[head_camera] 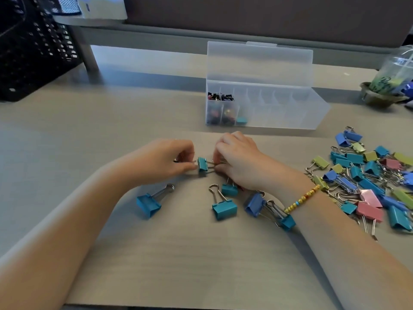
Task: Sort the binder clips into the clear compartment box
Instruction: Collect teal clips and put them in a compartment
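A small teal binder clip (202,164) sits between my two hands at the table's middle. My left hand (167,158) pinches its wire handle from the left, and my right hand (237,162) pinches the handle on its right side. Three more teal clips lie just below: one at the left (148,204), one in the centre (224,210) and a smaller one (229,190) under my right hand. A blue clip (254,204) lies by my right wrist. The clear compartment box (290,113) stands open behind, with clips in its leftmost compartments.
A heap of blue, teal, green and pink binder clips (368,177) spreads over the table's right side. A black mesh organiser (33,48) stands at the back left. A clear plastic cup on a small dish (388,86) sits at the back right.
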Demonstrator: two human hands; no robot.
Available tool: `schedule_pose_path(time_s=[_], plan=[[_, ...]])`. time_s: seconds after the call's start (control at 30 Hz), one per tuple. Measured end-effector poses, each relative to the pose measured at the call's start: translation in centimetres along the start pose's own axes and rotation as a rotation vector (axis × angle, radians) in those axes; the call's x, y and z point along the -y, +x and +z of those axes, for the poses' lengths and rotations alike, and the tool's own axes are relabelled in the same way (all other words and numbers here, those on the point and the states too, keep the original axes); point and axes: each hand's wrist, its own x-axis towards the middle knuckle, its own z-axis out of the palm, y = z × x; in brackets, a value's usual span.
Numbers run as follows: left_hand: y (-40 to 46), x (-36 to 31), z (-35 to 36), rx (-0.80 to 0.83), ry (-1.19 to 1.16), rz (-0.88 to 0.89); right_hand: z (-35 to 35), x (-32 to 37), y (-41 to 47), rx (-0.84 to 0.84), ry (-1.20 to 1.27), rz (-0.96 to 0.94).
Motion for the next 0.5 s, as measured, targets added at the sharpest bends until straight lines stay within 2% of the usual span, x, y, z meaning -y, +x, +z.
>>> schedule_pose_path(time_s=[0.07,0.13,0.2,0.23,0.33,0.4,0.5], plan=[[0.2,-0.1,-0.1,-0.092,-0.146,-0.030,0.0,0.0,0.1,-0.021,0.002,-0.001],[0.3,-0.4,-0.1,-0.164,-0.387,-0.050,-0.3,-0.2,-0.1,-0.054,0.105,0.029],[0.2,-1.0,-0.2,-0.228,-0.592,-0.048,-0.9,-0.5,-0.5,-0.113,0.370,0.097],[0.0,-1.3,-0.2,-0.240,-0.617,-0.022,-1.2,-0.8,-0.7,-0.159,0.521,0.125],[-0.4,-2.0,0.2,-0.153,-0.437,0.104,-2.0,-2.0,-1.2,-0.291,0.943,0.192],[-0.6,-2.3,0.6,-0.001,-0.317,0.198,-2.2,-2.5,-1.3,-0.327,1.272,0.218],[-1.1,-2.8,1.1,0.212,-0.208,0.229,-2.4,-2.8,-1.3,-0.362,1.706,0.248]])
